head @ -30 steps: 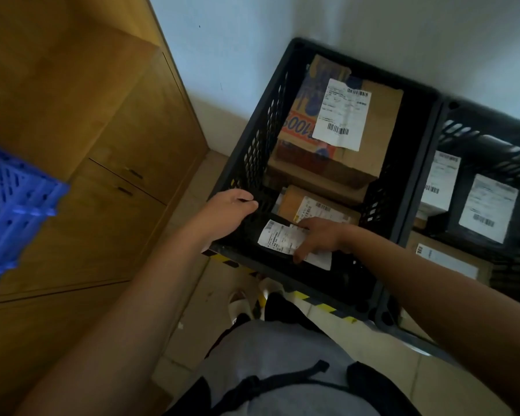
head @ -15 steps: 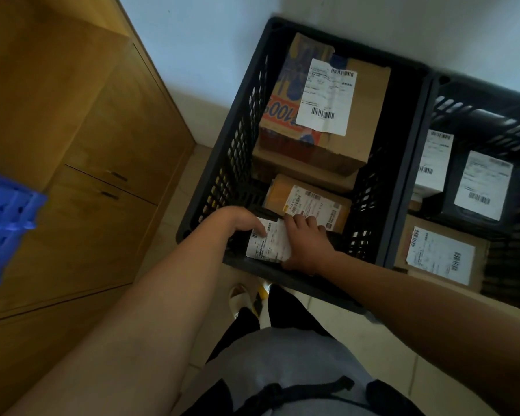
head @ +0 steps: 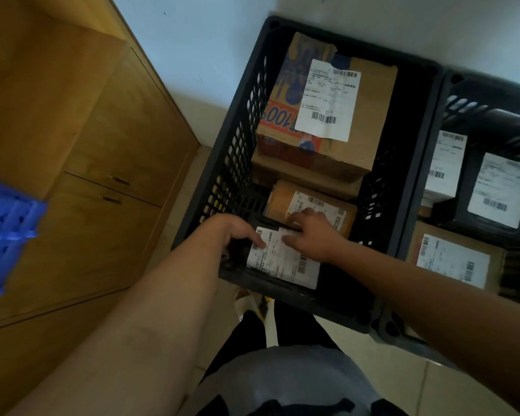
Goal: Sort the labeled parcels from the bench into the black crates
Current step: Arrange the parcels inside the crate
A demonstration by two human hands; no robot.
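Altogether, two black crates are seen side by side against the wall: the left crate and the right crate. Three parcels are counted in the left crate: a large printed carton at the far end, a small tan parcel in the middle, and a dark parcel with a white label at the near wall. Three labelled parcels are counted in the right crate too. Both arms are reached down into the left crate. The left hand is bent at the wrist, its fingers curled over the dark parcel's far left corner and pressed on the label. The right hand is laid with spread, fairly straight fingers across the label's right edge and the tan parcel; nothing is gripped by it.
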